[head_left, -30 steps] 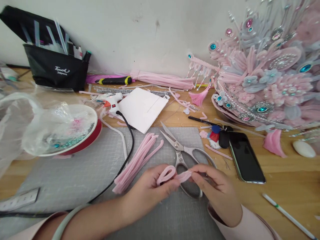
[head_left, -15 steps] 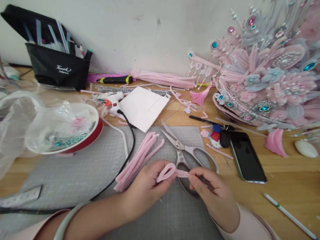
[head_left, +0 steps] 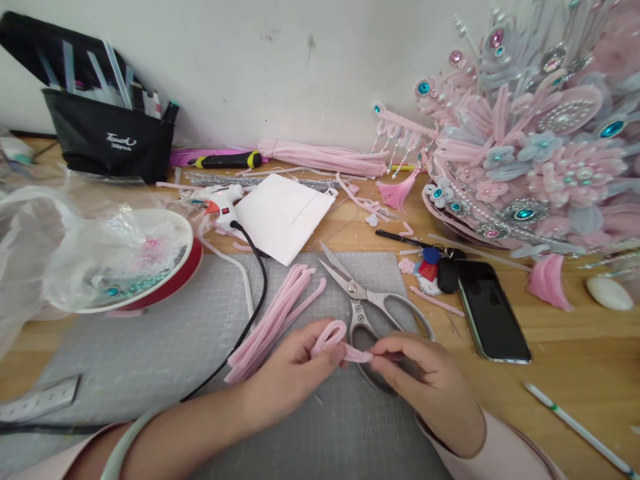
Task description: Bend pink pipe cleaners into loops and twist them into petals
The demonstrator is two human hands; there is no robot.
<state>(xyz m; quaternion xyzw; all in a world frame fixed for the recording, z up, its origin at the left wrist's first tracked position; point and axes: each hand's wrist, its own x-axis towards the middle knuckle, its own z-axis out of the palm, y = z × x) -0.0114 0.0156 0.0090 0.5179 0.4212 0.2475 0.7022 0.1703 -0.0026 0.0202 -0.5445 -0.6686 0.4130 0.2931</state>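
A pair of open scissors point(head_left: 353, 289) lies on a gray gridded cutting mat point(head_left: 165, 360), blades pointing away from the person, one handle reaching the mat's right edge. Just nearer than the scissors' pivot, partly covering the handles, is a fuzzy pink strip point(head_left: 357, 355) bent into a loop with a tail. The left hand point(head_left: 300, 363) pinches the loop between thumb and fingers; the right hand point(head_left: 425, 377) pinches the tail's end between thumb and fingertips.

Left of the scissors, a bundle of pink stems point(head_left: 275, 320) slants beside the left hand, and a black cord point(head_left: 264, 280) curves past it. Farther left, gray mat stretches to a bowl point(head_left: 180, 275) overlapping its edge. Beyond the scissors' tips, a white sheet point(head_left: 285, 217) sits at the mat's far edge. Right of the scissors, on the wooden table point(head_left: 575, 360), lies a phone point(head_left: 493, 313); table surface opens nearer the person, down to a white pen point(head_left: 575, 423).
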